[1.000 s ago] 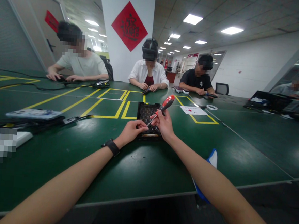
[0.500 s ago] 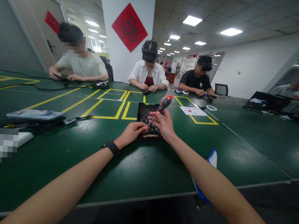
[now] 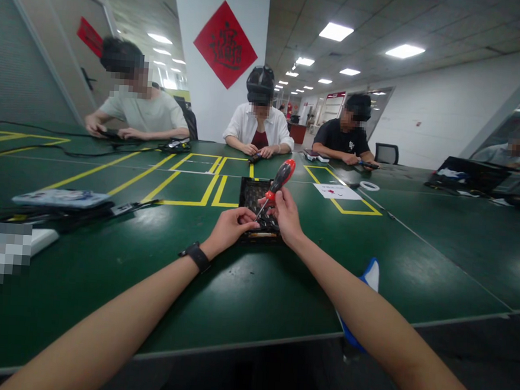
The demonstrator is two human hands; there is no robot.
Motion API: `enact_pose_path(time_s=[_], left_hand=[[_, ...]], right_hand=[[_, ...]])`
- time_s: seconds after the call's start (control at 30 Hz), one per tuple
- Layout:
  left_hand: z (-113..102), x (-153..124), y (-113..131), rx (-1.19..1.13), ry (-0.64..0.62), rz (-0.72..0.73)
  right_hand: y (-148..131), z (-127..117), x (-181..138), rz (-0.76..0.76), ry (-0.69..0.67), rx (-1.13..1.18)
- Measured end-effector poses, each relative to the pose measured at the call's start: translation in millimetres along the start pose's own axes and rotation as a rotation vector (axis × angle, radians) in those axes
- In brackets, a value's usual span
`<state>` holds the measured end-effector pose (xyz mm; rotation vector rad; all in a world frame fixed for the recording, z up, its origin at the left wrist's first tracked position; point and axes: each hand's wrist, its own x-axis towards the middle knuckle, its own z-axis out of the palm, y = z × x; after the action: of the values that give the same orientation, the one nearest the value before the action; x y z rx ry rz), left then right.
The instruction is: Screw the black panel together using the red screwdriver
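Observation:
In the head view, a screwdriver [image 3: 283, 177] with a dark grey and red handle leans up and to the right. My right hand [image 3: 290, 218] is closed around the lower part of its handle, and the thin shaft slants down to the left. My left hand [image 3: 229, 230] is closed in a pinch at the shaft's tip. Whatever sits between those fingertips is too small to make out. Under both hands lies an open black case [image 3: 244, 193] with many small dark pieces inside, partly covered by my fingers.
The green table [image 3: 181, 308] carries yellow tape outlines. A white sheet [image 3: 338, 192] and a white ring [image 3: 369, 186] lie at right. Left are a pale flat box [image 3: 61, 198] and cables. A blue-and-white object [image 3: 372, 274] is by my right forearm. Several people sit opposite.
My right hand's fingers have curled in from a looser spread onto the screwdriver's handle. The screwdriver has shifted slightly to the left and up. My left hand keeps its pinch at the tip.

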<state>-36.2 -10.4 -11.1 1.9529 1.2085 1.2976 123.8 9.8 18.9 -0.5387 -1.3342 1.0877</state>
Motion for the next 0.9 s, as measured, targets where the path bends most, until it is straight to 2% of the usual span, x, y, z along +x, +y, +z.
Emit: enact_pose_path(time_s=[0.2,0.4,0.57,0.9], left_hand=[[-2,-1,1,-0.018,-0.082,-0.01],[-2,-1,1,-0.005,-0.102,0.009],[-2,-1,0,-0.02,-0.098,0.023],[-3,-1,2,0.028,-0.089,0.039]], right_hand=[[-1,-3,0,0.124,-0.075,0.187],[-1,-4,0,0.167,-0.095,0.174],[-7,-2,-1,0.123,-0.037,0.221],[-9,2,1,0.092,-0.081,0.29]])
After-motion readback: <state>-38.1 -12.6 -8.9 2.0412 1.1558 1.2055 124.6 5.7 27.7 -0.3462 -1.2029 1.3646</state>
